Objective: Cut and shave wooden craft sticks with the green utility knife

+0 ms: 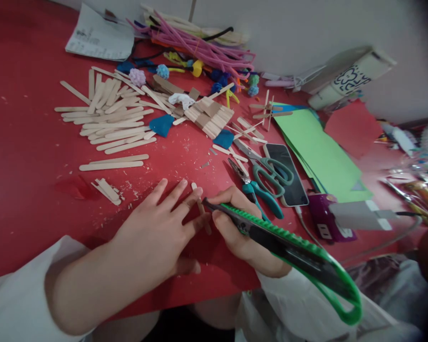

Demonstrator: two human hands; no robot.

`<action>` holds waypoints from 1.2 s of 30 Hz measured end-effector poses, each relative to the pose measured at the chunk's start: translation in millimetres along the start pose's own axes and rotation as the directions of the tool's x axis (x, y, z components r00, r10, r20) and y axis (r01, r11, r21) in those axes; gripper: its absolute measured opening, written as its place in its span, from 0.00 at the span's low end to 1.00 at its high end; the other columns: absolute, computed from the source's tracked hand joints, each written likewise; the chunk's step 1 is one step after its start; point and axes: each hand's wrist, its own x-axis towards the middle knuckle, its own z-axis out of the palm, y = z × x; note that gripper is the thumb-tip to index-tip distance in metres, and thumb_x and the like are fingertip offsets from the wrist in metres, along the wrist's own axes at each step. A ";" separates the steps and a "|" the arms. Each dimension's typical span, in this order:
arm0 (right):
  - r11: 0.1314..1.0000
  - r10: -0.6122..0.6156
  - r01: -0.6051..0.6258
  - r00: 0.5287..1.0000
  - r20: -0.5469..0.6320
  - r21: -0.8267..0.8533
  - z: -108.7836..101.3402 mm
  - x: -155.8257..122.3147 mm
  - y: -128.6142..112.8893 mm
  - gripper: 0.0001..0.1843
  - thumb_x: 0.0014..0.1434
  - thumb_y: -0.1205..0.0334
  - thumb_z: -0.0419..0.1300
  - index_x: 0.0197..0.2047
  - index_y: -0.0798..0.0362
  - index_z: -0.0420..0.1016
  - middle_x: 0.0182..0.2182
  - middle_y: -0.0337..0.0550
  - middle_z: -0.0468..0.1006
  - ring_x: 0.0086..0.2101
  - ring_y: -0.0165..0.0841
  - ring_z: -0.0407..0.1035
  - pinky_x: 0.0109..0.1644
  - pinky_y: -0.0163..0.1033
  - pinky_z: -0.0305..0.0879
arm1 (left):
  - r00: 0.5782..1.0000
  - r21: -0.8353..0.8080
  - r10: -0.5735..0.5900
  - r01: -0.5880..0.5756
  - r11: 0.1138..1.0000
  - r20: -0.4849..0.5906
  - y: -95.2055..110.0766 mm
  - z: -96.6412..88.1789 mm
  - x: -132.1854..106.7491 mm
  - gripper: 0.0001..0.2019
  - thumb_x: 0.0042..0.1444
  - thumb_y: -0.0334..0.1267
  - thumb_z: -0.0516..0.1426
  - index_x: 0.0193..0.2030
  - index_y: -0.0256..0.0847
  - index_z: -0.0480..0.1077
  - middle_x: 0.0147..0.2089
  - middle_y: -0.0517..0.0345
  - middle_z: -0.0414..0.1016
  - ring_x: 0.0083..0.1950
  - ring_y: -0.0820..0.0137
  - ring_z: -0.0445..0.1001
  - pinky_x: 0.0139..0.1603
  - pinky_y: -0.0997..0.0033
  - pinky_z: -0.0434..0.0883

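Note:
My left hand [157, 228] lies flat on the red table [28, 156], fingers spread, pressing down a small wooden stick [199, 205]. My right hand [240, 232] is closed round a green and black utility knife [288, 244]. The knife's tip rests on the stick just beside my left fingertips. Both sleeves are white.
A pile of wooden craft sticks [110, 118] lies at the back left, with cut stick pieces [210, 116] beside it. Scissors [267, 168], pliers [253, 190] and a phone [285, 173] sit right of my hands. Green paper [317, 152], pipe cleaners [199, 45] and a power strip [342, 216] lie further off.

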 end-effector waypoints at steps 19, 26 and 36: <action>1.000 -0.006 0.006 1.000 -0.004 -0.015 0.1 0.9 -0.8 0.03 0.56 0.68 0.52 0.35 0.50 0.62 0.22 0.32 0.64 0.21 0.26 0.59 0.26 0.33 0.61 | 1.000 0.010 0.002 -0.002 1.000 0.011 -0.5 0.1 0.8 0.35 0.45 0.64 0.56 0.57 0.48 0.67 0.62 0.49 0.65 0.64 0.48 0.58 0.61 0.44 0.53; 0.999 0.000 0.000 1.000 -0.001 -0.046 1.1 1.7 -1.7 0.03 0.56 0.68 0.51 0.35 0.51 0.62 0.20 0.32 0.63 0.21 0.26 0.59 0.26 0.34 0.60 | 1.000 0.021 0.004 -0.003 1.000 -0.006 -0.4 0.4 0.8 0.35 0.45 0.64 0.56 0.57 0.48 0.67 0.61 0.49 0.65 0.64 0.48 0.58 0.61 0.45 0.54; 0.997 -0.017 0.019 0.999 0.035 -0.078 1.5 1.8 -1.6 0.03 0.57 0.68 0.51 0.35 0.49 0.60 0.19 0.32 0.62 0.21 0.27 0.61 0.25 0.33 0.60 | 0.999 0.008 0.002 -0.002 1.000 -0.037 0.8 0.0 1.0 0.34 0.44 0.64 0.57 0.55 0.47 0.69 0.62 0.46 0.64 0.63 0.47 0.60 0.60 0.45 0.56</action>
